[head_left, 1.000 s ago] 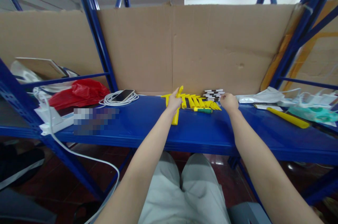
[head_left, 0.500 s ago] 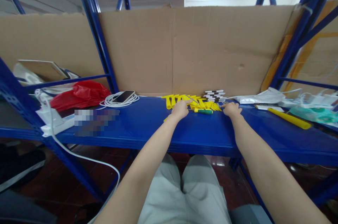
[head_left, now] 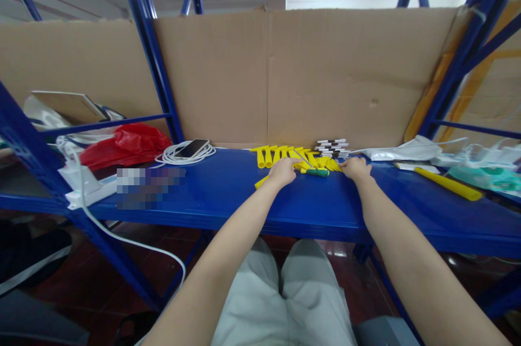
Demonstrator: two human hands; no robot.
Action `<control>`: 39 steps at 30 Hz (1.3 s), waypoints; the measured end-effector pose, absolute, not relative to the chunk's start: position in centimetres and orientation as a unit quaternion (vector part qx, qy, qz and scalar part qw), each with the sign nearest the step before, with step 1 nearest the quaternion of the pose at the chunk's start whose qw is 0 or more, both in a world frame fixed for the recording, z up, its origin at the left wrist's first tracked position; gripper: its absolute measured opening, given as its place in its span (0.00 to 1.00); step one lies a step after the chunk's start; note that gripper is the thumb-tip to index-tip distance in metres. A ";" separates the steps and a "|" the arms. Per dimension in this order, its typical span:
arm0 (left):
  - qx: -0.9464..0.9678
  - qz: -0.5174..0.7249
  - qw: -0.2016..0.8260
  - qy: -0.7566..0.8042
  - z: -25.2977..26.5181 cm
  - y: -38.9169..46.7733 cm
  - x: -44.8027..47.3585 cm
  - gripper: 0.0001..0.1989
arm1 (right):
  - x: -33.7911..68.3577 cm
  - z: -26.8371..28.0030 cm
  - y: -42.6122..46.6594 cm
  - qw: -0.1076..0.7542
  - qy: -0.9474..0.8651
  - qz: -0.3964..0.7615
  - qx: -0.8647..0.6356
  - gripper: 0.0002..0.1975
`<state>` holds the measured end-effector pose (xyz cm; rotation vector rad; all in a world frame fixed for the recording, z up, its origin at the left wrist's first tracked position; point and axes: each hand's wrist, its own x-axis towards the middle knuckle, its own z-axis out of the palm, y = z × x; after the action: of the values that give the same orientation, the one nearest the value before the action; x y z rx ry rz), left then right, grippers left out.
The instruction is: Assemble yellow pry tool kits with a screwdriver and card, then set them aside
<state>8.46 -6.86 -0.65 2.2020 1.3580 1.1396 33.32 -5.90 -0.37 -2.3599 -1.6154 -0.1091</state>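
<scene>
My left hand (head_left: 284, 171) is low over the blue shelf, at the front of a row of yellow T-shaped plastic pieces (head_left: 268, 158). Its fingers are curled, and what they hold, if anything, is hidden. A yellow end (head_left: 261, 182) shows beside the wrist; whether the hand grips it I cannot tell. A screwdriver (head_left: 316, 172) with a green and yellow handle lies between the hands. My right hand (head_left: 356, 169) has its fingertips pressed together at the right edge of a pile of small flat yellow pieces (head_left: 329, 164); what they pinch is too small to make out.
Behind the pile are stacked white-and-black pieces (head_left: 331, 148). To the left lie a phone (head_left: 193, 148) on a coiled white cable (head_left: 165, 157) and a red bag (head_left: 128, 145). At right are a white packet (head_left: 402, 149) and a yellow rod (head_left: 448, 183). Cardboard (head_left: 220, 80) lines the back.
My left hand has shifted slightly right and towards me, showing more of the yellow row and of the yellow end by the wrist. The right hand stays nearly in place.
</scene>
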 end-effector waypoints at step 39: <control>0.819 0.284 0.040 0.497 0.2 -7.4 8.7 0.24 | 25.6 0.5 -4.7 0.351 -0.770 0.009 -0.533 0.06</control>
<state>8.69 -7.43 0.18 2.5092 1.5240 0.8696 25.57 -4.68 0.49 -1.3792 -1.9948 0.0222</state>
